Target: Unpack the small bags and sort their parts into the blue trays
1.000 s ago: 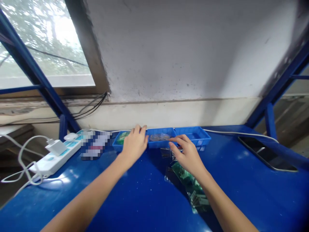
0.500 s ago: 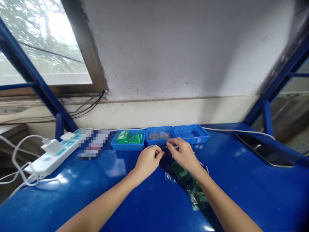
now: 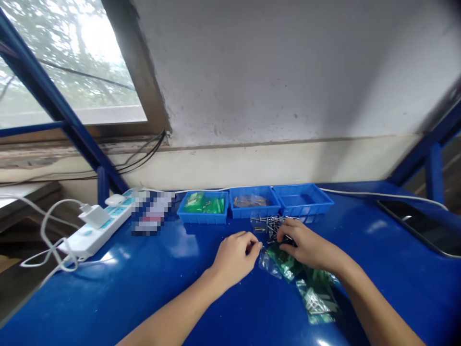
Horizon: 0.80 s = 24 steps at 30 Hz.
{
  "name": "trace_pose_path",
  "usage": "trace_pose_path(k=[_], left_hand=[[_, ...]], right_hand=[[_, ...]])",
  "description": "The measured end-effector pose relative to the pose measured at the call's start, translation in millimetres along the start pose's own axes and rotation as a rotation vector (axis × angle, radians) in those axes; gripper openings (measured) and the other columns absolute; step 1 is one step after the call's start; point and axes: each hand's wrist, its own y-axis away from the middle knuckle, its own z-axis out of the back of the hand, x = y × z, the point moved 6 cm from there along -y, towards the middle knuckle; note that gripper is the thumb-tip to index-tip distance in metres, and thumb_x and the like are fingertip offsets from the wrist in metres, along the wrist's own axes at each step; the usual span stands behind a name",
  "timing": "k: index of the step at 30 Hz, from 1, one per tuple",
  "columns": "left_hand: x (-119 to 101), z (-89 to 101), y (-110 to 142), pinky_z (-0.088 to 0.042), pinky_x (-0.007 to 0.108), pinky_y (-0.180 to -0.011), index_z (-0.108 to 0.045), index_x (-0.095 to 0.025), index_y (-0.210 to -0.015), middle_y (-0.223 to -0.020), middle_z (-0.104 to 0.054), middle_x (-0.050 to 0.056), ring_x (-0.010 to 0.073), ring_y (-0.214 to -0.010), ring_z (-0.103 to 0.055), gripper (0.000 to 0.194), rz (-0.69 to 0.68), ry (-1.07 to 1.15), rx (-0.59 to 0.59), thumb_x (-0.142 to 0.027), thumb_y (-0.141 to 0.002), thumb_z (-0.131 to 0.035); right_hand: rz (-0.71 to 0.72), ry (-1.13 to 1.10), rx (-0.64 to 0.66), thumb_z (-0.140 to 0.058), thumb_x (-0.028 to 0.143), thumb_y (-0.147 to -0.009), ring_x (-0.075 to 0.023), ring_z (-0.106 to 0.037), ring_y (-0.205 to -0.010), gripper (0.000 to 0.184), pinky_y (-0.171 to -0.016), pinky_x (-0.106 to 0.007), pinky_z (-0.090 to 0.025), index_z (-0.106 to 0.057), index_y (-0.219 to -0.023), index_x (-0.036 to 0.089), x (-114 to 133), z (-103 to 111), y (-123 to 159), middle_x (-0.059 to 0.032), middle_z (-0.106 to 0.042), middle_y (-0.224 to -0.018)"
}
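Note:
My left hand (image 3: 236, 257) is closed in a pinch just left of the pile. What its thumb and forefinger hold is too small to make out. Over a loose pile of metal screws (image 3: 272, 226) reaches my right hand (image 3: 306, 244), its fingers bent and its thumb apart from the fingertips. Some of the screws are hidden under those fingers. A small clear plastic bag (image 3: 269, 265) lies below the left fingertips. Green-tinted bags of small parts (image 3: 319, 300) lie under and in front of my right wrist.
Along the back stand a blue bin (image 3: 203, 218) with green packets, a blue bin (image 3: 255, 212) with clear packets, and another blue bin (image 3: 304, 198). A power strip (image 3: 86, 239) with plugs and cables lies left, beside a blurred-out item (image 3: 153, 214). A phone (image 3: 421, 228) lies right.
My hands have come apart and nearer to me. The right one has moved right, onto the screws, which show more plainly now. The view has swung slightly left.

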Motion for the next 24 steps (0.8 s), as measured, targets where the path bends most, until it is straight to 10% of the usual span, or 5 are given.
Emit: trace_pose_path(k=[8,14,21,24], left_hand=[[-17.0,-3.9,4.0,-0.041,0.031,-0.071,-0.06,-0.023,-0.092,-0.086,-0.063,0.001,0.0215,-0.085,-0.056,0.028,-0.055,-0.071,0.01,-0.048,-0.079,-0.055],[-18.1,-17.3,0.5,-0.039,0.031,-0.071,-0.055,-0.02,-0.072,-0.078,-0.06,0.001,0.0184,-0.076,-0.054,0.009,-0.048,-0.134,0.011,-0.019,-0.079,-0.05],[9.0,6.9,-6.0,-0.035,0.021,-0.051,-0.052,-0.019,-0.083,-0.055,-0.051,-0.004,0.0112,-0.051,-0.05,0.016,0.088,0.366,-0.139,-0.026,-0.09,-0.04],[21.3,19.9,-8.5,-0.039,0.021,-0.052,-0.051,-0.019,-0.091,-0.061,-0.057,-0.003,0.0107,-0.051,-0.053,0.017,0.084,0.567,-0.218,-0.032,-0.091,-0.04]], right_hand=[[-0.001,-0.029,0.011,-0.044,0.019,-0.086,-0.0199,-0.052,-0.085,0.015,-0.077,-0.034,-0.042,-0.058,-0.083,0.02,12.9,-0.9,-6.8,-0.0054,-0.057,-0.087],[-0.07,-0.046,-0.122,-0.04,0.023,-0.088,-0.0202,-0.052,-0.085,0.019,-0.075,-0.032,-0.04,-0.057,-0.08,0.021,20.0,-19.0,-18.6,-0.0048,-0.057,-0.084],[-0.165,-0.432,-0.294,-0.033,0.046,-0.092,-0.0175,-0.053,-0.071,0.039,-0.068,-0.029,-0.04,-0.058,-0.081,0.019,22.6,-2.0,-16.6,-0.0026,-0.055,-0.07],[-0.268,-0.738,-0.142,-0.024,0.056,-0.091,-0.0149,-0.049,-0.053,0.053,-0.056,-0.027,-0.038,-0.061,-0.093,0.017,25.2,-11.0,-15.2,0.0013,-0.05,-0.053]])
